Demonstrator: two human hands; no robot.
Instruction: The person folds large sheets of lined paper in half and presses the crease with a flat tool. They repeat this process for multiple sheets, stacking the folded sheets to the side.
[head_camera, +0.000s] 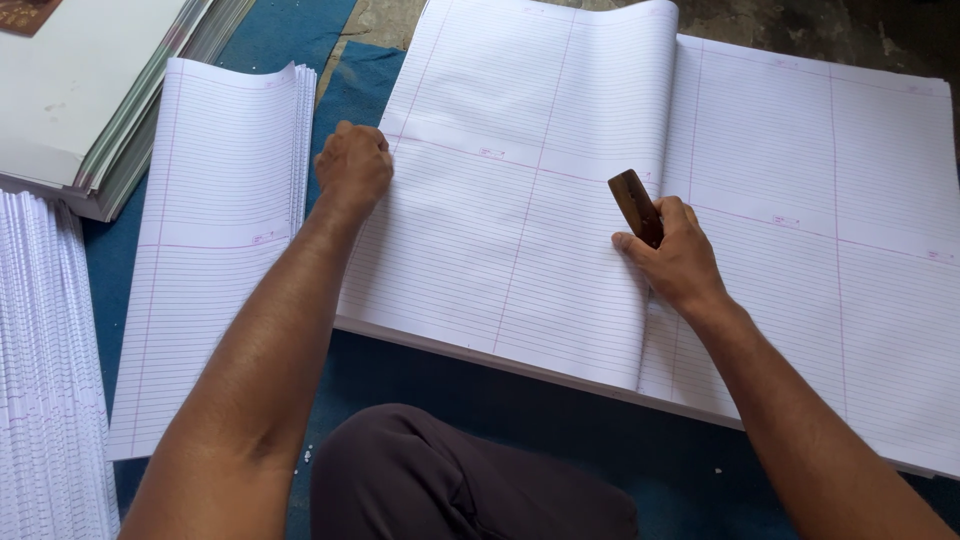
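A paper-binding workshop, worked on the floor: large ruled sheets (760, 200) lie on a blue mat (520, 400), with folded ruled stacks (215, 230) and piled cover boards (90, 90) alongside.

A stack of folded white ruled paper sheets (215, 240) lies on the blue cloth mat (270, 35). To its left sits a fanned pile of white lined sheets (45, 370). A heap of grey-edged white boards (100, 90) fills the upper left corner.
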